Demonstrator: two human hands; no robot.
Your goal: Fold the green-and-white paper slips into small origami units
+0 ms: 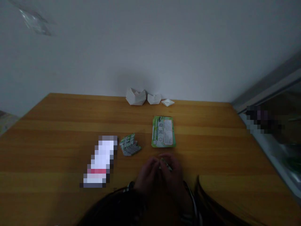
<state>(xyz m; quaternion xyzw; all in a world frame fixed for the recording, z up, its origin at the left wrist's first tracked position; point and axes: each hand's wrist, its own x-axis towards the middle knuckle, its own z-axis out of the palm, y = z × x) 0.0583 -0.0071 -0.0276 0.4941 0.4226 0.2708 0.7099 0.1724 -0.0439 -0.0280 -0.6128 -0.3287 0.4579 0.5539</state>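
My left hand [147,173] and my right hand [174,171] meet close together above the near part of the wooden table. Both are closed, fingertips pinching a small folded piece of printed paper [166,164]. Only a pale green-and-white bit of it shows between the fingers; the rest is hidden. Just beyond the hands lies a stack of green printed paper sheets [164,131] with text and small square codes. To the left of that stack sits a folded paper model [129,145] made of interlocked green-and-white printed pieces.
Against the wall at the table's back edge stand a larger white folded paper model [135,97], a smaller one [154,99] and a flat white diamond-shaped paper piece [167,102]. A blurred-out phone [100,161] lies at left. A window frame [265,147] runs along the right.
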